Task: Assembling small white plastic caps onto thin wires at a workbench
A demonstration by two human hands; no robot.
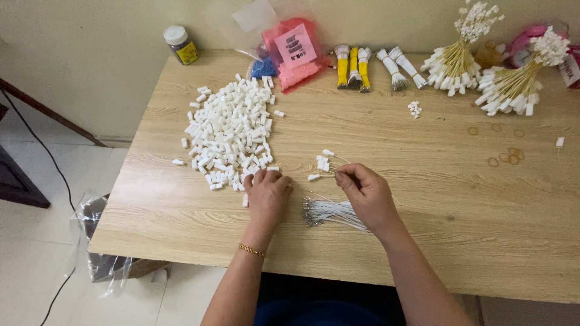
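I keep my left hand (267,194) palm down at the six o'clock edge of the heap of white plugs (232,130), fingers curled together over the nearest pieces, so a fresh plug is always a short reach away; whether one is actually clamped underneath I cannot tell. My right hand (366,192) sits at three o'clock from it, thumb and forefinger pinched shut on a thin white wire (323,175) whose plugged tip points toward nine o'clock. Just beyond, at twelve o'clock of that wire, lie a few finished wires (327,159), parked clear of the raw stock. The loose wire bundle (332,212) lies under my right wrist, close for picking. Tied bunches (510,87) rest at the far two o'clock corner of the table (435,241), out of the working space.
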